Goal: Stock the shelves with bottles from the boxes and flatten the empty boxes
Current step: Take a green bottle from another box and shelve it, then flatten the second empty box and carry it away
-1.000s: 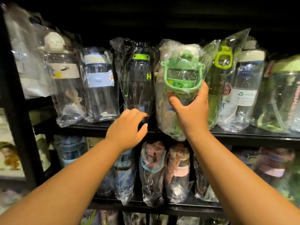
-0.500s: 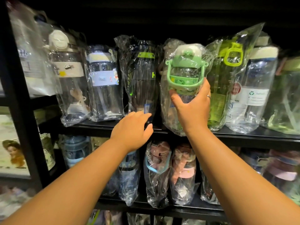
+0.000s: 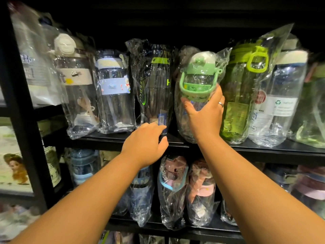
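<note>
Black metal shelving (image 3: 246,148) packed with plastic-wrapped drink bottles fills the frame, and on its upper tier the right hand (image 3: 204,115) wraps thumb and fingers around a bagged green-lidded bottle (image 3: 197,80), held upright in the row between a dark bottle with a lime band (image 3: 156,85) and a taller lime-green bottle (image 3: 241,95). The left hand (image 3: 146,143), fingers loosely curled and holding nothing, reaches to the shelf edge with its fingertips at the dark bottle's base, above pink-capped bottles (image 3: 173,182) on the tier below.
</note>
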A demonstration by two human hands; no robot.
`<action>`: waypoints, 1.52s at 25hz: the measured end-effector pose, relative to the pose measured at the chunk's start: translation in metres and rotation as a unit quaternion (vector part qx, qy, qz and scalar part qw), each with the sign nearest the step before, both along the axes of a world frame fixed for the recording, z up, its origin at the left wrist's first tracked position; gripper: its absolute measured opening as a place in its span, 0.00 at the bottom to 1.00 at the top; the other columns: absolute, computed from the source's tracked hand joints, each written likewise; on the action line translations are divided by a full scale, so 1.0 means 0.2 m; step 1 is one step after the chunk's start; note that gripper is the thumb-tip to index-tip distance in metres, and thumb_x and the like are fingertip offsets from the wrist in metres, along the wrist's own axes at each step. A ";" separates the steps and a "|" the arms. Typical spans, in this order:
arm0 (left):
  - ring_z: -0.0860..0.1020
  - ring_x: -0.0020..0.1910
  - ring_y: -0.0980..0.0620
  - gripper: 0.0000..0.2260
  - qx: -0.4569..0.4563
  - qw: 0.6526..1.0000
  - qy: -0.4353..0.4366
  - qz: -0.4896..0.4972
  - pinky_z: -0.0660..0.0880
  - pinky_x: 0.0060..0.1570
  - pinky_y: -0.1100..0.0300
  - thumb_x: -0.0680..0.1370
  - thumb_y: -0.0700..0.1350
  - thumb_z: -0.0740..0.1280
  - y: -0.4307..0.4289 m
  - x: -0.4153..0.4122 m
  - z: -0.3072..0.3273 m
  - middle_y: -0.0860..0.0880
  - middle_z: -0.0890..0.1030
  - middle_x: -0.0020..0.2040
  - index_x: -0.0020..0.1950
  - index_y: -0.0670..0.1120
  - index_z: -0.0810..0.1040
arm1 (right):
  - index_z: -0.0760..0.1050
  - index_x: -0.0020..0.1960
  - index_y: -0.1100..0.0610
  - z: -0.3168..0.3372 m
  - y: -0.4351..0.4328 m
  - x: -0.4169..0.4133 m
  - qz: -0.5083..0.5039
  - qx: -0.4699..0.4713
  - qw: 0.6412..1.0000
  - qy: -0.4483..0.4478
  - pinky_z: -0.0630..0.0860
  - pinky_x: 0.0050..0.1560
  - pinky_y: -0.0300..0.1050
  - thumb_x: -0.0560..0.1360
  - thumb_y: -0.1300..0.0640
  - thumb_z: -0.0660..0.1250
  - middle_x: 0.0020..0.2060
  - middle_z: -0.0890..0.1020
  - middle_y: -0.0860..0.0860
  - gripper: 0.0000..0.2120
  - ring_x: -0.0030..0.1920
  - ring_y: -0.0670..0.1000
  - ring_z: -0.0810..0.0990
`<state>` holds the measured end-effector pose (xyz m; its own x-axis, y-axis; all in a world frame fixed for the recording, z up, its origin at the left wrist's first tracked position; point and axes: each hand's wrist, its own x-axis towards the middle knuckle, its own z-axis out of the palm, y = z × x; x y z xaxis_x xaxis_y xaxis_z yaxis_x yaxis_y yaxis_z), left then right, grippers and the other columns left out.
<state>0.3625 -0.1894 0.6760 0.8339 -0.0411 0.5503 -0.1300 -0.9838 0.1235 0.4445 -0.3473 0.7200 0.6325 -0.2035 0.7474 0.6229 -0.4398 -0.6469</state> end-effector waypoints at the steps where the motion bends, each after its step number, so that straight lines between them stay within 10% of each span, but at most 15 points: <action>1: 0.71 0.65 0.47 0.22 0.000 1.000 -0.001 0.001 0.72 0.60 0.49 0.82 0.53 0.57 0.00 0.00 0.00 0.50 0.76 0.64 0.75 0.49 0.68 | 0.51 0.79 0.54 0.00 0.01 0.01 -0.003 -0.003 1.000 0.000 0.68 0.66 0.51 0.72 0.39 0.72 0.72 0.63 0.55 0.46 0.71 0.56 0.64; 18: 0.72 0.64 0.48 0.20 0.008 1.000 -0.014 -0.009 0.72 0.58 0.51 0.82 0.53 0.57 0.01 -0.01 -0.01 0.51 0.77 0.64 0.73 0.50 0.70 | 0.34 0.79 0.56 -0.06 0.04 -0.02 -0.018 -0.149 0.984 0.097 0.68 0.69 0.58 0.73 0.32 0.64 0.79 0.46 0.58 0.54 0.76 0.61 0.59; 25: 0.74 0.67 0.44 0.25 0.053 0.995 -0.083 -0.009 0.67 0.69 0.45 0.78 0.58 0.57 0.02 -0.22 -0.19 0.47 0.77 0.66 0.68 0.47 0.76 | 0.47 0.81 0.53 -0.35 -0.06 -0.37 -0.114 -0.328 0.936 0.056 0.51 0.75 0.64 0.78 0.32 0.54 0.80 0.49 0.57 0.40 0.78 0.61 0.50; 31: 0.62 0.77 0.43 0.27 0.040 0.996 -0.074 0.038 0.53 0.77 0.45 0.77 0.56 0.61 0.08 -0.58 -0.68 0.45 0.67 0.76 0.74 0.46 0.69 | 0.63 0.76 0.54 -0.86 -0.04 -0.68 -0.071 -0.354 0.932 0.018 0.58 0.69 0.68 0.75 0.36 0.56 0.77 0.61 0.58 0.35 0.75 0.64 0.60; 38: 0.67 0.74 0.40 0.29 0.010 0.995 0.069 0.070 0.63 0.72 0.40 0.74 0.55 0.68 0.32 -0.95 -1.35 0.42 0.71 0.73 0.72 0.44 0.71 | 0.64 0.75 0.54 -1.48 0.19 -1.00 0.020 -0.440 0.884 0.158 0.62 0.69 0.68 0.76 0.38 0.57 0.76 0.63 0.58 0.33 0.74 0.63 0.60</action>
